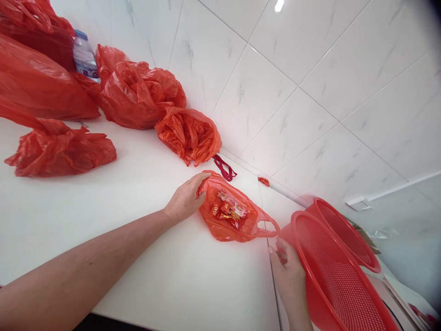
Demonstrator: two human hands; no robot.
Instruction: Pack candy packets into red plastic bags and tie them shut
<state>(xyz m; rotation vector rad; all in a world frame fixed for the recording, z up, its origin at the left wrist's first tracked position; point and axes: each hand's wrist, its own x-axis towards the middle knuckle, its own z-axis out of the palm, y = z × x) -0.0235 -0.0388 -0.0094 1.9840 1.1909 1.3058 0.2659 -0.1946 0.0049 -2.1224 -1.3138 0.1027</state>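
My left hand [186, 196] grips the left rim of a red plastic bag [215, 227], thumb outside and fingers over the edge. The bag lies on the white tabletop with its mouth spread. Inside it are several small wrapped snacks [230, 210] in red, pink and gold. One bag handle loop [274, 228] stretches toward the right. Just below that loop is my right hand [287, 271], thumb and bent fingers apart, with nothing visible in it. It is close beside a red mesh basket [303, 248], and I cannot tell whether they touch.
Several red plastic bags [138, 96] line the wall at the left, around a water bottle [84, 55]. A crumpled red bag [65, 149] lies nearer. A dark red strap [224, 168] rests by the wall. Behind the first basket stands a second red basket [344, 230].
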